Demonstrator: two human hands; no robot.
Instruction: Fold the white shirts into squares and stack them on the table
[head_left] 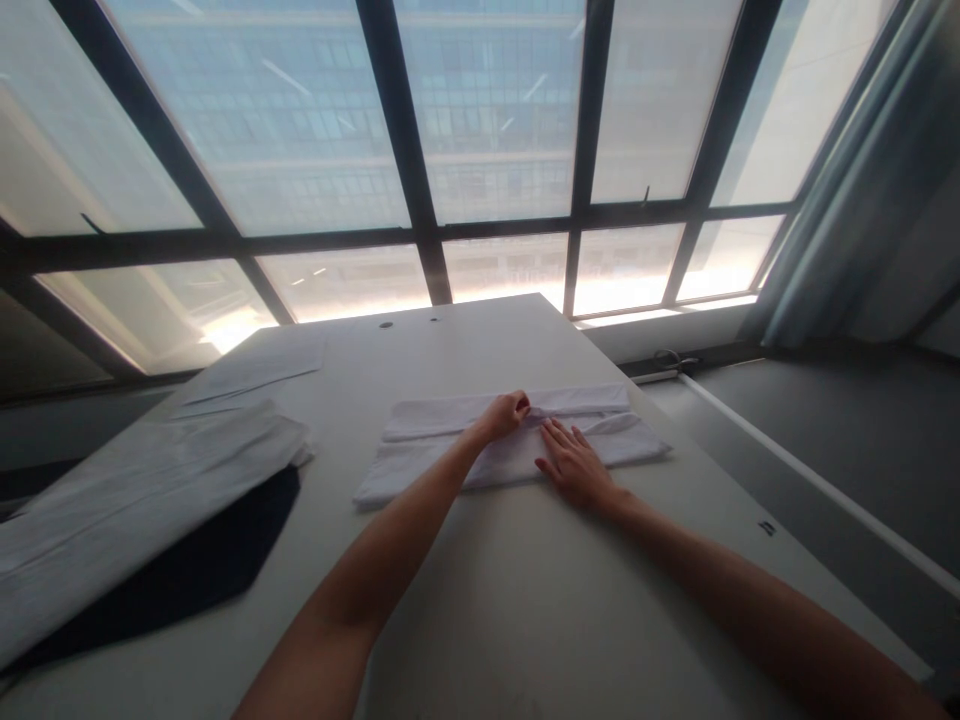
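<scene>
While the folded white cloth (510, 440) lies lengthwise across the table (525, 600), the left hand (506, 413) pinches its middle fold, fingers closed, and the right hand (574, 465) presses flat beside, fingers spread.

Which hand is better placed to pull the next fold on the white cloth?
Left, probably. The left hand is closed on the upper fold of the white cloth, so it has a grip on the fabric. The right hand lies flat with fingers spread on the cloth, suited to pinning it against the table.
</scene>
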